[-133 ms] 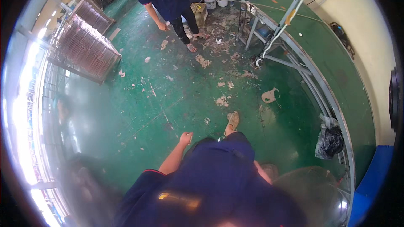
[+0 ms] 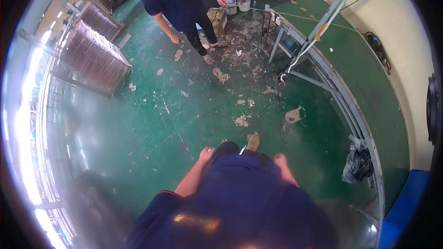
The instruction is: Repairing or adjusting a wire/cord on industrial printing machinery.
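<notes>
My left hand (image 2: 206, 153) hangs beside my left thigh, its fingers curled in with nothing seen in them. On the other side, my right hand (image 2: 280, 160) is beside my right thigh, loosely closed and small in the picture, with no object showing in it. Neither hand touches anything but perhaps my dark clothes. A thin white strip (image 2: 242, 150) shows at the front of my dark blue shirt (image 2: 240, 175). One tan clog (image 2: 253, 141) on my foot stands ahead on the green floor (image 2: 203, 106), which is worn and patched.
Ahead, a person in dark blue (image 2: 173, 0) stands near a yellowish can (image 2: 217, 20) and white buckets (image 2: 243, 2). A long green-topped table (image 2: 355, 60) curves along the right, with a black plastic bag (image 2: 361, 163) hanging at its edge. Stacked racks (image 2: 94, 55) stand at the left.
My right hand has swung forward into view beside my thigh. My left hand has shifted slightly. The clog sits lower in the picture, and the whole view has moved a little.
</notes>
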A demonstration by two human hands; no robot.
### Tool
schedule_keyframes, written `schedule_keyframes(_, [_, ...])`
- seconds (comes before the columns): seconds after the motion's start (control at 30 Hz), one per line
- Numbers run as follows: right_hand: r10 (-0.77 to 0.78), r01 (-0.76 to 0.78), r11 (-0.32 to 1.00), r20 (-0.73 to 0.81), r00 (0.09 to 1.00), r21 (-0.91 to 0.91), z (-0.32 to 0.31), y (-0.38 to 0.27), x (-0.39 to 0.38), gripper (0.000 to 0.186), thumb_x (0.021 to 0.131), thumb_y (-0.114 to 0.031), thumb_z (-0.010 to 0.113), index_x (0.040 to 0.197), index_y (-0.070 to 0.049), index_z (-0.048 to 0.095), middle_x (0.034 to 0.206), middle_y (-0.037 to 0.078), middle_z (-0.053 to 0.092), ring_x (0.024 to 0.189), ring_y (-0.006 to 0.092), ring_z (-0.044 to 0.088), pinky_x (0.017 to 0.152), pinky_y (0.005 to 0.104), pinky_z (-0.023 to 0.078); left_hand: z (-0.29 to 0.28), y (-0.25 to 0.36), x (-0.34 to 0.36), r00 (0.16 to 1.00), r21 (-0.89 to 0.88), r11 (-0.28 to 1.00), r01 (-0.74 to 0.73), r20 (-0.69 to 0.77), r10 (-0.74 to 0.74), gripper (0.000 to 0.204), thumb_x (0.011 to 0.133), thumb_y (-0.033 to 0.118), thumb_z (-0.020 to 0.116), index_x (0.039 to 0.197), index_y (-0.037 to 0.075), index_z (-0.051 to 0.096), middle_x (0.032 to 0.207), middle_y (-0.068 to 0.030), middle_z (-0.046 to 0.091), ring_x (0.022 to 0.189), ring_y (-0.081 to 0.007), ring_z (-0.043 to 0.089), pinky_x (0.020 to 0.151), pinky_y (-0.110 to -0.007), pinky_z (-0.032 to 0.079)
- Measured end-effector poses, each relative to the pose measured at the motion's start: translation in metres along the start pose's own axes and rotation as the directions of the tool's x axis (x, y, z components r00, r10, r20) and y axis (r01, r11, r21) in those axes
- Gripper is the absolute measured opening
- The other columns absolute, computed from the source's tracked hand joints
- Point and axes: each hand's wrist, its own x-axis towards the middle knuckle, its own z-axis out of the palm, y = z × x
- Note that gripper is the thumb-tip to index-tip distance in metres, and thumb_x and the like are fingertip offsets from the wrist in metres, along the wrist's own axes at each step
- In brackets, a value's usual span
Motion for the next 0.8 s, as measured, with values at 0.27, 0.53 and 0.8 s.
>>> schedule_keyframes(0.27, [0.199, -0.223, 0.859, 0.101, 0.975, 0.46, -0.182, -0.184, 0.283, 0.021, 0.096, -0.021, 0.065, 0.104, -0.002, 0.07, 0.069, 0.009, 0.067, 0.053, 0.0171, 0.062, 0.05, 0.0328, 0.049, 0.001, 0.117, 0.126, 0.989, -0.334, 0.931, 0.144, 0.012, -0.149, 0.054, 0.089, 0.051, 0.068, 0.104, 0.0, 0.073, 0.091, -0.02, 0.076, 0.087, -0.0311, 0.073, 0.081, -0.043, 0.055])
schedule_keyframes(0.53, [0.361, -0.415, 0.888, 0.256, 0.897, 0.198, -0.146, -0.274, 0.412, 0.025, 0.091, -0.02, 0.067, 0.108, -0.001, 0.071, 0.079, 0.016, 0.073, 0.067, 0.0255, 0.072, 0.062, 0.0387, 0.058, -0.016, 0.132, 0.293, 0.976, -0.179, 0.968, 0.176, 0.161, -0.148, 0.057, 0.086, 0.056, 0.066, 0.106, 0.004, 0.079, 0.108, -0.0225, 0.076, 0.11, -0.0369, 0.072, 0.096, -0.046, 0.054])
schedule_keyframes(0.8, [0.086, -0.084, 0.996, 0.053, 0.995, -0.033, -0.152, -0.325, 0.563, 0.038, 0.092, -0.038, 0.063, 0.1, -0.004, 0.076, 0.096, 0.021, 0.076, 0.093, 0.0359, 0.074, 0.084, 0.0456, 0.056, -0.103, 0.265, 0.463, 0.996, -0.281, 0.957, 0.071, -0.032, -0.083, 0.048, 0.089, 0.043, 0.067, 0.115, 0.003, 0.07, 0.089, -0.0165, 0.072, 0.08, -0.0319, 0.071, 0.075, -0.044, 0.056])
